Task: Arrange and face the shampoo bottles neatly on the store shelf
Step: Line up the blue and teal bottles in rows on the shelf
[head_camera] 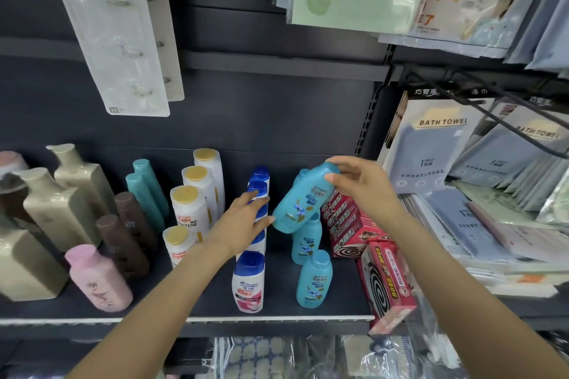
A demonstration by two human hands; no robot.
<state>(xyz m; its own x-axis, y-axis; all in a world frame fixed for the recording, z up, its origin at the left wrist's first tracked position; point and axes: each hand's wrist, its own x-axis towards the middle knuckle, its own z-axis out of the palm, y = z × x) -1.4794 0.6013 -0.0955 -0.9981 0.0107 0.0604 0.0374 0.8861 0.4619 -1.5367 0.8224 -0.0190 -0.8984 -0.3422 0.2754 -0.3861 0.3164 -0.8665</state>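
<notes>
- The right hand [366,191] grips the cap end of a light blue shampoo bottle [300,201]. The bottle is tilted and up off the shelf [184,295].
- The left hand [243,221] has its fingers out flat. They touch the bottom of that tilted bottle and the blue-capped white bottles [258,191] behind.
- Two more light blue bottles [314,278] stand in a row under the tilted one.
- Red boxes [348,221] sit just beside them on the right.
- White bottles with gold caps [187,206] stand on the left.
</notes>
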